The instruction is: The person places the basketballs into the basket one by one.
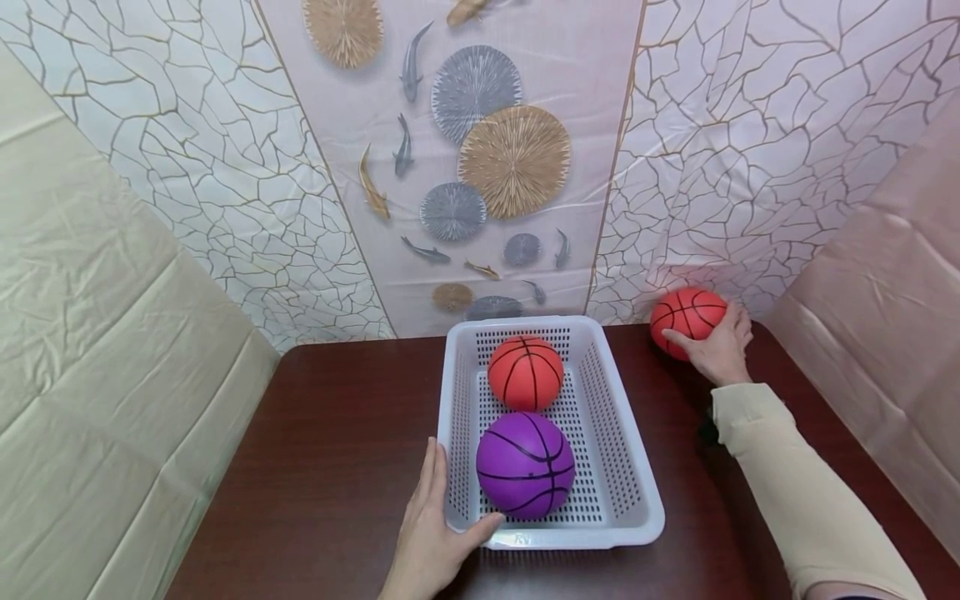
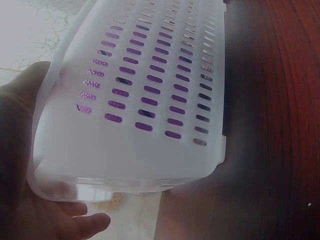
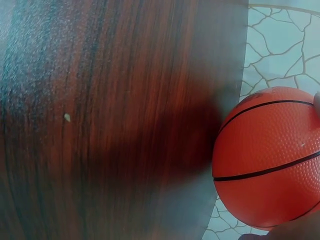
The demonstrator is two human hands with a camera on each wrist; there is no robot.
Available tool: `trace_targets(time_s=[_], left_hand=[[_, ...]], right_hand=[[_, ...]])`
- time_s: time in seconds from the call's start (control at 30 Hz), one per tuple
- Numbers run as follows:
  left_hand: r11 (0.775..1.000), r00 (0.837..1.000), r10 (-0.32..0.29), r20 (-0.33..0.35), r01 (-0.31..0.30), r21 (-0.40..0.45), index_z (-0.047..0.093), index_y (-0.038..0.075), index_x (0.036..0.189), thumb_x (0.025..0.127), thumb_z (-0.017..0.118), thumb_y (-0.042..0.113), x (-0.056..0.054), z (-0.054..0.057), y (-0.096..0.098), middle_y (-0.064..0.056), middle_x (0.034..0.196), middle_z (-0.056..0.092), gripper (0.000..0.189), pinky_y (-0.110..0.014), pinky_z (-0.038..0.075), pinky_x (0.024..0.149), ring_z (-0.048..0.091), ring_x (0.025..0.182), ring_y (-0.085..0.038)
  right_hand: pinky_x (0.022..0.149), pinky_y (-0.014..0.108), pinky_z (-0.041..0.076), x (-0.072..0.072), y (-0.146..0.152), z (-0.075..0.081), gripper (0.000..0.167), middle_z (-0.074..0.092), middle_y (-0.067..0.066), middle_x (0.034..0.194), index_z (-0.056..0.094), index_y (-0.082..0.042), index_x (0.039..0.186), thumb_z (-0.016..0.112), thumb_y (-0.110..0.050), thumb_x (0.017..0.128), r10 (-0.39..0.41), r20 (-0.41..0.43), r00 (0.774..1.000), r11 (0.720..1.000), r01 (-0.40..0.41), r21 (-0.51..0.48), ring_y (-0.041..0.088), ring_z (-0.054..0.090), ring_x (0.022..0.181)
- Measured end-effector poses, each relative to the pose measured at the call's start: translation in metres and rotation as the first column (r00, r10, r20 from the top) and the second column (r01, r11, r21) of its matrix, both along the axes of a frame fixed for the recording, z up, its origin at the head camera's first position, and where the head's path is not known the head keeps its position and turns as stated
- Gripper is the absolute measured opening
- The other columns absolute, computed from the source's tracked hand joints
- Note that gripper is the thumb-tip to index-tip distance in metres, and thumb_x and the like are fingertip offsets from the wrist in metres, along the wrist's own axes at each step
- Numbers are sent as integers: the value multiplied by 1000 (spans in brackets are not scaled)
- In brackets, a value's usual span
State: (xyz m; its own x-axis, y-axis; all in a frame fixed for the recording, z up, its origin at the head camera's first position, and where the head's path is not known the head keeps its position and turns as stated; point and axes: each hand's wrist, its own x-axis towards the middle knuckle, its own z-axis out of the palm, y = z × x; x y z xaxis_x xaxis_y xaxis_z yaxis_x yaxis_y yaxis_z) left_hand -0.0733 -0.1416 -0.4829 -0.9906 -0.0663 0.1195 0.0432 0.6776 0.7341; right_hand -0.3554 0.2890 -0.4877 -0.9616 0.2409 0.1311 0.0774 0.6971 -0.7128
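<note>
My left hand [image 1: 433, 527] holds the near left corner of a white plastic basket [image 1: 651, 512], thumb at the front rim, fingers along the left side. In the left wrist view the hand [image 2: 22, 165] wraps the rim beside the slotted wall [image 2: 145, 155]. Inside the basket a purple toy basketball [image 1: 525, 465] lies at the near end, with an orange-red basketball [image 1: 525, 373] behind it. At the table's far right, my right hand [image 1: 722, 343] grips another red basketball [image 1: 684, 317] between thumb and fingers. That red ball [image 3: 270, 160] fills the right side of the right wrist view.
A dark reddish-brown wooden table [image 1: 337, 450] carries the basket. Patterned cloth [image 1: 480, 250] with fish and round motifs hangs right behind its far edge. Plain beige cloth panels [image 1: 97, 350] stand on both sides, the right one close to my right hand.
</note>
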Motion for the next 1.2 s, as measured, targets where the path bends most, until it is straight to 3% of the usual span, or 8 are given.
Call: trace_targets(time_s=[0.37, 0.87, 1.2], left_hand=[[1000, 1000, -8, -5, 8, 10, 12, 13, 157, 73, 73, 66, 0, -2, -1, 6, 162, 2, 116, -68, 29, 101, 25, 141, -38], [1000, 1000, -9, -5, 10, 16, 13, 12, 157, 73, 73, 66, 0, -1, -1, 6, 163, 2, 116, -67, 29, 101, 26, 140, -39], [1000, 1000, -7, -10, 8, 18, 14, 12, 157, 72, 74, 65, 0, 0, -1, 6, 162, 2, 117, -67, 29, 102, 25, 140, -39]], right_hand=[[92, 72, 36, 4, -3, -3, 112, 8, 29, 150, -3, -10, 153, 73, -49, 81, -14, -28, 1000, 999, 13, -33, 47, 8, 137], [98, 68, 33, 10, 0, -15, 109, 13, 22, 150, 5, -16, 153, 76, -49, 78, -81, -107, 991, 993, 70, -99, 36, 9, 138], [103, 62, 33, 26, 1, -18, 108, 14, 12, 151, 4, -24, 154, 75, -51, 79, -124, -131, 984, 970, 92, -226, 29, 14, 140]])
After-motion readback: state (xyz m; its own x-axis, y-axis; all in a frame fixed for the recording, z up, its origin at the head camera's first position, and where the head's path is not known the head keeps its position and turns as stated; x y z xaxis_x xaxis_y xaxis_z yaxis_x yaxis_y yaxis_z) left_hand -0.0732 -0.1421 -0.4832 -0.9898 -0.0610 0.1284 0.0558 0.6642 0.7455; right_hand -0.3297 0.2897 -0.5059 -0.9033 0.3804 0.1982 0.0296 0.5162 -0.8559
